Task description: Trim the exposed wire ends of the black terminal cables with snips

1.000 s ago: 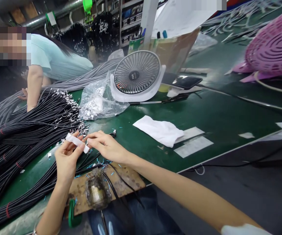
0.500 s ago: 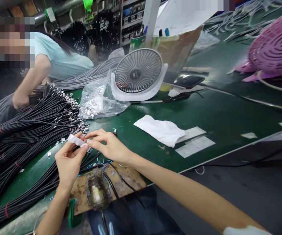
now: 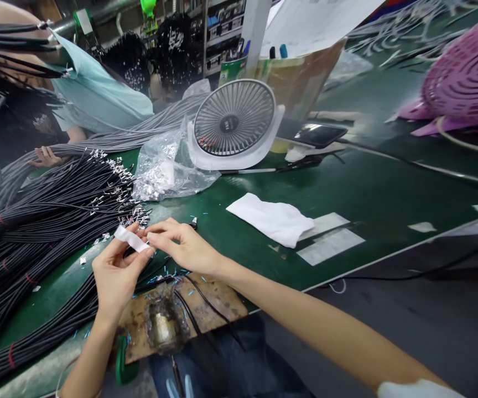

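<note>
A narrow white strip lies across the fingers of my left hand, whose thumb and fingers are closed on it. My right hand pinches at the strip's right end, its fingertips touching those of the left. Exactly what sits between the fingertips is too small to make out. Just beyond both hands are the stripped silvery ends of a large pile of black cables. Below them, a brown board carries a shiny, resin-crusted metal lump and blue wire scraps.
A folded white cloth and paper strips lie to the right. Behind stand a small fan and a plastic bag of small parts. A phone and pink basket are farther right. A co-worker's hand rests on grey cables.
My hands and the white strip have barely moved. At the upper left, the co-worker has shifted, black cables now stretch across there, and a hand lies on the grey cables.
</note>
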{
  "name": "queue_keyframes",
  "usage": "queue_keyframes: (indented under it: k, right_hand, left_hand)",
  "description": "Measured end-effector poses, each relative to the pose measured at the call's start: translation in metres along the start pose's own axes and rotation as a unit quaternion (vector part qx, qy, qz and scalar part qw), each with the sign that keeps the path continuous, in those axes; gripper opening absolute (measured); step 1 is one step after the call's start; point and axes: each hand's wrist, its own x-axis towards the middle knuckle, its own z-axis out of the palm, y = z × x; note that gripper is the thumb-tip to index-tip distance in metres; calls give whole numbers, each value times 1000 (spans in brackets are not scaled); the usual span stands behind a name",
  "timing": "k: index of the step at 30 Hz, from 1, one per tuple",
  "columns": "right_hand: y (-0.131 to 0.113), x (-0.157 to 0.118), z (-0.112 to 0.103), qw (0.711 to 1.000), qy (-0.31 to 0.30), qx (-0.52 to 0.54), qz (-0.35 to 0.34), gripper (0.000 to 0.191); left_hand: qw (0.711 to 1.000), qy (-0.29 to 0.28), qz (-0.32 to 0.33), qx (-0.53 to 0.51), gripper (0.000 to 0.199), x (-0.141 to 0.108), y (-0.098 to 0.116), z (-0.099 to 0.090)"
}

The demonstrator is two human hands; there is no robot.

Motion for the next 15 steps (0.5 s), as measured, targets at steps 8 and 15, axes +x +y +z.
queue_keyframes:
  k: [8,15]
  right_hand:
    - [-3,1,-2,1000,-1,12,-3,30]
    - [-6,1,-3,998,5,51,22,25]
  left_hand:
    - [997,1,56,53,52,-5,-10,0]
    - [997,12,50,49,58,-1,-15,1]
